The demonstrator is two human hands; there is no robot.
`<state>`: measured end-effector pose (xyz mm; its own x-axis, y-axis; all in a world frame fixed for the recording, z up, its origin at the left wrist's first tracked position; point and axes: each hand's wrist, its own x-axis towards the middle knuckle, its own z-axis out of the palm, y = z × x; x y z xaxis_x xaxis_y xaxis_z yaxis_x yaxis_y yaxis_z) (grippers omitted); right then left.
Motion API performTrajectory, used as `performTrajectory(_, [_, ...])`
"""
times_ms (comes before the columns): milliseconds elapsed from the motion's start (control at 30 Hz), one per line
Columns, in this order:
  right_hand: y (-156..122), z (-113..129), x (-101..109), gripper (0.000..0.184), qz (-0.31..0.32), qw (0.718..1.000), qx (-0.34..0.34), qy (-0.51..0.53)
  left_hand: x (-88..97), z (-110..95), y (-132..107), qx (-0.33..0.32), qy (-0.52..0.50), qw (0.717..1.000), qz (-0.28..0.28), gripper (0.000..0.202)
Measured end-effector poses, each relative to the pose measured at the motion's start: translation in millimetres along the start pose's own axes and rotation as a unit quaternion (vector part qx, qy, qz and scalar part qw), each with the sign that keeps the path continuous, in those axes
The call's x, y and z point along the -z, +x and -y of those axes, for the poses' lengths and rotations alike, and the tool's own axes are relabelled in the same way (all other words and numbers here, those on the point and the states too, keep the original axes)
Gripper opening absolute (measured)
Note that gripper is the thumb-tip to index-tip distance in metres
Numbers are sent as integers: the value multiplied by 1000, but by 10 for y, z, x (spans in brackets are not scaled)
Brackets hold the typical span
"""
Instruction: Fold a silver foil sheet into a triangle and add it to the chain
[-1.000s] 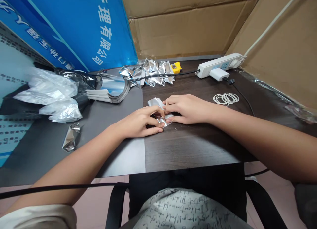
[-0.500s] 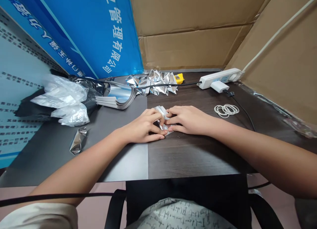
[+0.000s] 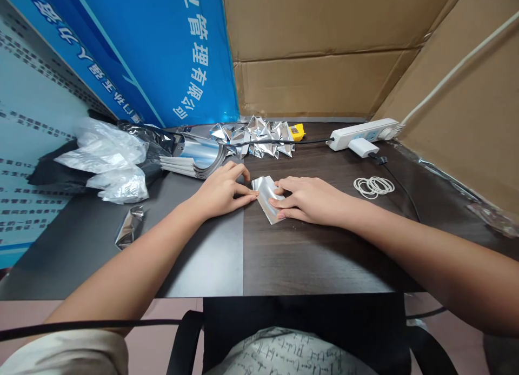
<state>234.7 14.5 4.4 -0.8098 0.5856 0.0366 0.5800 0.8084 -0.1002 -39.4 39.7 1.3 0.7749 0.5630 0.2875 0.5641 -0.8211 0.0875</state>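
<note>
A small silver foil sheet [image 3: 265,192], folded and flat, lies on the dark wooden table between my hands. At its left edge, my left hand [image 3: 224,191] has thumb and index fingertip together on the foil, its other fingers curled above. From the right, my right hand [image 3: 314,201] presses thumb and fingers onto the sheet and covers part of it. Several folded silver foil pieces [image 3: 259,137] lie in a cluster farther back. Another folded foil piece [image 3: 130,226] rests on the grey part of the table at left.
A curved stack of silver sheets [image 3: 198,156] stands behind my left hand, beside clear plastic bags [image 3: 107,159]. A yellow tape measure [image 3: 298,132], a white power strip [image 3: 360,133] with cables and white rubber bands [image 3: 373,187] lie at the back and right. Cardboard walls [image 3: 308,88] border the table.
My left hand has drawn back a little to the left and up. The foil, bunched under both hands before, now lies flatter and shows more of its surface. My right hand stays on it.
</note>
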Motion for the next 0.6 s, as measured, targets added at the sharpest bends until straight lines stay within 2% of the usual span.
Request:
performTrajectory(167, [-11, -18, -13, 30, -26, 999, 17, 9, -42, 60, -14, 45, 38, 998, -13, 32])
performTrajectory(333, [-12, -6, 22, 30, -4, 1000, 9, 1, -64, 57, -12, 81, 68, 994, -14, 33])
performTrajectory(400, [-13, 0, 33, 30, 4, 1000, 4, -5, -58, 22, -7, 79, 72, 994, -36, 34])
performTrajectory(500, [-14, -6, 33, 31, -3, 1000, 13, -3, -33, -49, 6, 45, 44, 994, -85, 37])
performTrajectory(533, [-12, -14, 28, 31, -13, 1000, 23, -2, -24, -71, 11, 19, 23, 996, -83, 37])
performTrajectory(600, [-7, -36, 13, 31, -37, 998, 52, 2, -11, -102, 19, -37, -18, 998, -43, 36])
